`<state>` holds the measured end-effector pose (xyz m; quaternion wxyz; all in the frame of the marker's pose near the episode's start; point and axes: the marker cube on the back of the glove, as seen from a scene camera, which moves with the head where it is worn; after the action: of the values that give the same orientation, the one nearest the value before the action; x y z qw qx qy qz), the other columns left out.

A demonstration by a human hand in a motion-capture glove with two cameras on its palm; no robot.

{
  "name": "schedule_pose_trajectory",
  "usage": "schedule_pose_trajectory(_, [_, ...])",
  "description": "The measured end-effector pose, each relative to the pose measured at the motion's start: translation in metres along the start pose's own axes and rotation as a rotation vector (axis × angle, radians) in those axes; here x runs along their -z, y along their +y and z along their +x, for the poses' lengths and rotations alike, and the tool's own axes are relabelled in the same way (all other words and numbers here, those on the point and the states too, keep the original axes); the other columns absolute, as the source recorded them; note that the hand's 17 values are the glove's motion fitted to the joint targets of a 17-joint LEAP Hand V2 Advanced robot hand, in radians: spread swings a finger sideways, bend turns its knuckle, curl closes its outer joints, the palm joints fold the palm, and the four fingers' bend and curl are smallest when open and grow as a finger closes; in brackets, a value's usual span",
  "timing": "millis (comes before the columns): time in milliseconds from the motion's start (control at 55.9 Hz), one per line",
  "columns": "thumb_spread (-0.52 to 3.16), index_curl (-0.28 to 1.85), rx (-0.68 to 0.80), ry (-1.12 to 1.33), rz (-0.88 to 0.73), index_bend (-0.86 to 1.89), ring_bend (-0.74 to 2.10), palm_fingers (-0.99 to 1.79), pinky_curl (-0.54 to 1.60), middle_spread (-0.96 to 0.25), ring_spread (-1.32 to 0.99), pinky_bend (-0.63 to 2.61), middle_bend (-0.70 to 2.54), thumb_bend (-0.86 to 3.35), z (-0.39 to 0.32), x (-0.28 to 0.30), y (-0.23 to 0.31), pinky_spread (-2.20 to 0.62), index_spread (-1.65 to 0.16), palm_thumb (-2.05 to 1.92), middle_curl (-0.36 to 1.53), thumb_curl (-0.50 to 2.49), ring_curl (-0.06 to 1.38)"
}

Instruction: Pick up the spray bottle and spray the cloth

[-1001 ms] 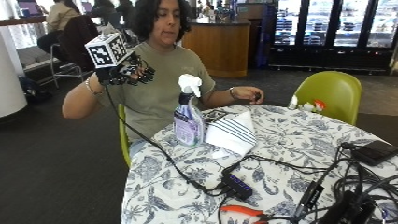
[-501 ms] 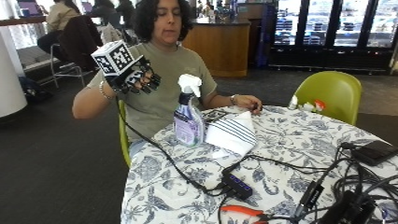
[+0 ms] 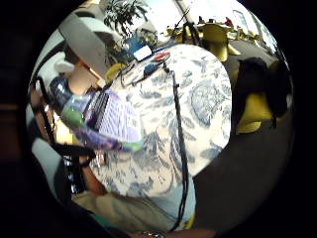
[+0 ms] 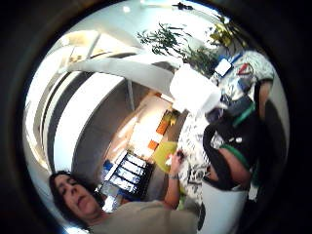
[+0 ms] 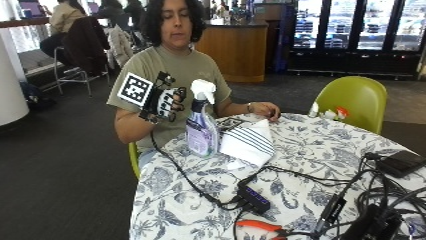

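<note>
My gloved right hand (image 5: pixel 163 100) hung open and empty just beside the translucent purple spray bottle (image 5: pixel 201 131), upright on the floral tablecloth (image 5: pixel 313 155) by the striped folded cloth (image 5: pixel 249 142).

Spray bottle (image 5: pixel 202 131) stands on table (image 5: pixel 319 150), just beside cloth (image 5: pixel 249 142).

Round table (image 5: pixel 313 150) with blue-and-white floral tablecloth. On it: spray bottle (image 5: pixel 201 131) with white trigger head, standing upright near the person's edge; folded white striped cloth (image 5: pixel 248 142) just beside it. Person's bare hand (image 5: pixel 265 109) rests at far edge. Black USB hub (image 5: pixel 253 199), cables, orange-handled pliers (image 5: pixel 261 226) near front; black box (image 5: pixel 400 162) on the side by the green chair.
</note>
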<state>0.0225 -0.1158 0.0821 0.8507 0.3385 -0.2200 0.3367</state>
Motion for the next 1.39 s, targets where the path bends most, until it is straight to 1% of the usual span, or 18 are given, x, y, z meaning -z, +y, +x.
schedule_pose_trajectory(36, [1.04,0.41,-0.086,0.015,-0.027,0.58,0.87,1.43,0.58,-0.17,-0.19,0.82,0.69,0.11,-0.005,-0.004,0.001,-0.12,-0.30,0.95,0.57,0.55,0.53])
schedule_pose_trajectory(161, [1.03,0.52,0.117,-0.005,0.031,0.77,0.99,1.32,0.65,-0.20,-0.20,0.90,0.86,0.12,-0.004,-0.016,-0.004,-0.13,-0.28,0.98,0.68,0.61,0.60])
schedule_pose_trajectory(286, [1.05,0.59,0.074,0.026,0.076,0.80,1.07,1.18,0.71,-0.20,-0.20,0.98,0.92,0.12,-0.010,-0.011,0.008,-0.14,-0.26,0.98,0.74,0.66,0.66])
schedule_pose_trajectory(376, [0.99,0.54,0.066,0.051,0.061,0.51,1.06,1.01,0.68,-0.18,-0.19,0.96,0.80,0.04,-0.018,-0.004,0.026,-0.18,-0.26,0.92,0.71,0.67,0.65])
schedule_pose_trajectory(429, [1.01,0.50,0.073,0.050,0.036,0.28,1.03,0.78,0.66,-0.15,-0.17,0.92,0.66,-0.01,-0.021,0.000,0.033,-0.19,-0.25,0.87,0.66,0.64,0.63])
schedule_pose_trajectory(447, [1.00,0.51,0.092,0.048,0.035,0.26,1.04,0.86,0.66,-0.15,-0.17,0.93,0.67,0.00,-0.021,0.001,0.034,-0.20,-0.25,0.89,0.66,0.65,0.64])
schedule_pose_trajectory(465, [1.03,0.46,0.108,0.043,0.030,0.19,0.95,0.62,0.62,-0.12,-0.15,0.84,0.59,-0.04,-0.021,0.001,0.035,-0.14,-0.25,0.82,0.61,0.62,0.60])
schedule_pose_trajectory(554, [1.05,0.41,0.110,-0.008,-0.059,0.11,0.80,0.32,0.59,-0.03,-0.09,0.77,0.44,-0.04,-0.022,0.007,0.051,-0.01,-0.26,0.77,0.55,0.59,0.55])
schedule_pose_trajectory(608, [1.05,0.36,0.119,-0.025,-0.068,0.09,0.75,0.33,0.53,0.00,-0.07,0.74,0.39,-0.04,-0.021,0.010,0.057,0.05,-0.26,0.75,0.51,0.58,0.50])
schedule_pose_trajectory(626, [1.04,0.35,0.111,-0.025,-0.062,0.10,0.69,0.25,0.51,0.03,-0.04,0.72,0.36,-0.04,-0.021,0.011,0.059,0.09,-0.26,0.74,0.49,0.57,0.47])
schedule_pose_trajectory(680, [1.04,0.33,0.080,-0.019,-0.070,0.12,0.66,0.24,0.48,0.06,-0.02,0.70,0.32,-0.03,-0.022,0.015,0.069,0.14,-0.26,0.73,0.47,0.55,0.44])
schedule_pose_trajectory(769, [1.04,0.30,0.148,-0.020,-0.095,0.11,0.61,0.24,0.44,0.09,0.01,0.67,0.29,-0.03,-0.020,0.022,0.087,0.19,-0.26,0.73,0.44,0.54,0.41])
schedule_pose_trajectory(912, [1.04,0.27,0.070,0.008,-0.092,0.11,0.58,0.27,0.41,0.11,0.04,0.63,0.27,-0.02,-0.021,0.031,0.107,0.22,-0.26,0.73,0.42,0.52,0.38])
schedule_pose_trajectory(1001, [1.04,0.25,0.138,0.000,-0.115,0.10,0.57,0.27,0.39,0.11,0.05,0.61,0.26,-0.02,-0.019,0.037,0.125,0.23,-0.26,0.73,0.41,0.51,0.37])
schedule_pose_trajectory(1109, [1.04,0.23,-0.030,0.027,-0.087,0.09,0.58,0.29,0.38,0.12,0.05,0.61,0.24,-0.02,-0.023,0.037,0.125,0.23,-0.26,0.73,0.39,0.50,0.37])
schedule_pose_trajectory(1234, [1.05,0.21,0.119,0.009,-0.189,0.10,0.58,0.31,0.38,0.12,0.05,0.61,0.23,-0.03,-0.010,0.034,0.124,0.23,-0.26,0.72,0.39,0.48,0.37])
schedule_pose_trajectory(1323, [1.05,0.20,0.050,-0.016,-0.177,0.10,0.57,0.31,0.38,0.12,0.05,0.60,0.23,-0.02,-0.010,0.024,0.107,0.23,-0.26,0.71,0.38,0.48,0.36])
schedule_pose_trajectory(1395, [1.05,0.20,0.101,-0.056,-0.204,0.10,0.57,0.31,0.37,0.12,0.05,0.60,0.22,-0.02,-0.011,0.014,0.099,0.23,-0.26,0.72,0.38,0.47,0.36])
